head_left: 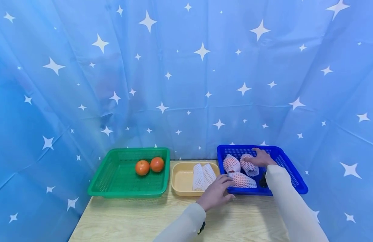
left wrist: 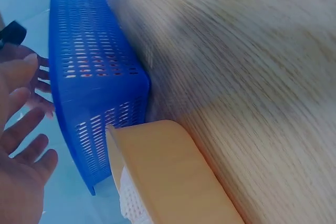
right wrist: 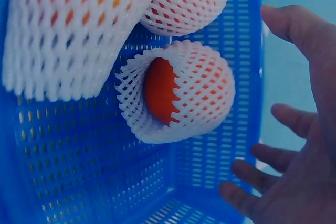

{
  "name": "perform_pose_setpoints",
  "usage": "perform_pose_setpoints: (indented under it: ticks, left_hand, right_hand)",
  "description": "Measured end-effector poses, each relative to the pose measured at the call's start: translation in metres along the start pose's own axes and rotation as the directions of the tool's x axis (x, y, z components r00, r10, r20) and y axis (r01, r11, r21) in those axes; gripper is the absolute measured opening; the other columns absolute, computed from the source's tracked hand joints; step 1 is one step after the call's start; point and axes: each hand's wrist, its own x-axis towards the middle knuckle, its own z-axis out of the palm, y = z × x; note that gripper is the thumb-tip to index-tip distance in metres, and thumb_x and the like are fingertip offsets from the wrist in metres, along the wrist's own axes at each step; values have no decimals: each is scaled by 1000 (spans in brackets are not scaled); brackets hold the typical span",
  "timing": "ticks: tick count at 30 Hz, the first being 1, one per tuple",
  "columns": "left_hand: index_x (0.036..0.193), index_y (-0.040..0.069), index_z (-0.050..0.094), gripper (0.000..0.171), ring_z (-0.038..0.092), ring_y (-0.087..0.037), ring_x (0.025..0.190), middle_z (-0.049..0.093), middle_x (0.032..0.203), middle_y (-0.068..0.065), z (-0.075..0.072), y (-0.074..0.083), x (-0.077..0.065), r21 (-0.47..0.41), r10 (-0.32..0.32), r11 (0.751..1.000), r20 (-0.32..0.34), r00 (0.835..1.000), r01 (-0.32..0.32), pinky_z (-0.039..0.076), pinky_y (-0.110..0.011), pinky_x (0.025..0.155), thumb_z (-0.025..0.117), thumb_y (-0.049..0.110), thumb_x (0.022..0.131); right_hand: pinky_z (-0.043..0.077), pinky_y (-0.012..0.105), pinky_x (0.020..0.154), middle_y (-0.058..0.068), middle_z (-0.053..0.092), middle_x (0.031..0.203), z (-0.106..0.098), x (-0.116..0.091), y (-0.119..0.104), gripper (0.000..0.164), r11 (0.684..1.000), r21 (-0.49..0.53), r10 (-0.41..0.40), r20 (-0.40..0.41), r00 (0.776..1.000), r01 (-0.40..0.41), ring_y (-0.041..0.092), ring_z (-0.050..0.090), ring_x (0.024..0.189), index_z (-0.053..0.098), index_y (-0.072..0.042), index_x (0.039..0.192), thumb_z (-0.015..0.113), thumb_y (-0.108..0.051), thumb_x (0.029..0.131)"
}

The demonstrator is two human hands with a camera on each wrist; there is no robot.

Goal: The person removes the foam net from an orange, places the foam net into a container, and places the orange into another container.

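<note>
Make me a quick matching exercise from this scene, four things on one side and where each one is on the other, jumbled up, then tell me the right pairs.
Things:
1. Bare orange fruits
2. Flat white foam nets
3. Netted fruits
4. Starry curtain

Places:
A. In the blue basket
B. Behind all the containers
C. In the green basket
D. In the pale yellow tray

Right pairs: 1-C, 2-D, 3-A, 4-B.

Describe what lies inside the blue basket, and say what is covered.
Inside the blue basket lie three orange-red fruits in white foam nets. One fruit shows bare at its net's open end. The nets partly cover the fruits' skins; what is beneath them cannot be seen.
</note>
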Motion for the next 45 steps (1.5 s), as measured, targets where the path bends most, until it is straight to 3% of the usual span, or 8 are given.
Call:
perform_pose_setpoints:
  ticks: [4,8,13,18,25,30,36,45]
  left_hand:
    - [135,25,66,35,50,-9,137,62,139,9,6,-2,5,85,32,996,-2,999,-32,42,-22,117,66,33,101]
    - [129,29,70,29,57,-4,125,67,129,13,14,-3,7,149,46,988,-16,999,-43,48,-17,107,69,29,100]
    - [122,32,73,27,62,1,114,71,120,18,20,-5,12,177,45,984,-52,998,-35,50,-13,100,72,23,97]
    - [120,34,75,29,65,3,111,72,117,21,17,-2,16,178,48,983,-43,998,-39,51,-13,99,74,18,95]
    - [118,33,75,31,66,5,109,73,115,21,14,-1,17,142,26,990,-39,999,-20,51,-13,99,75,14,94]
    - [117,31,76,31,66,3,110,74,115,21,16,-3,15,108,9,994,-47,999,-4,51,-13,101,74,11,94]
    - [116,32,77,31,66,3,114,74,115,21,15,-1,15,56,-37,998,-44,998,39,51,-15,101,74,11,94]
    - [114,32,78,27,65,1,117,74,116,21,14,4,16,41,-83,996,-34,996,84,51,-17,103,73,13,95]
  right_hand:
    - [33,78,110,44,14,159,2,10,7,108,997,65,45,56,997,-48,67,19,143,9,7,160,57,-64,95]
    - [31,77,112,43,9,160,10,21,16,113,978,162,115,103,988,-130,66,16,144,2,8,160,56,-67,94]
    - [27,76,115,43,8,160,25,36,26,112,949,250,164,132,978,-193,65,15,145,-1,10,158,54,-64,96]
    - [29,73,117,44,13,157,41,46,32,107,927,301,199,116,973,-225,63,21,144,-3,14,157,54,-55,98]
    - [32,73,115,44,22,155,53,57,38,107,919,332,207,45,977,-210,63,27,141,2,11,158,62,-52,95]
    - [39,73,110,42,32,151,53,52,32,102,913,351,218,9,976,-207,61,36,137,11,10,158,67,-47,94]
    - [42,71,108,40,34,150,46,44,30,103,911,364,208,-3,978,-193,59,39,135,11,8,158,69,-48,93]
    - [36,74,111,41,27,155,31,23,23,100,950,289,134,-42,990,-116,62,31,140,14,11,157,65,-50,95]
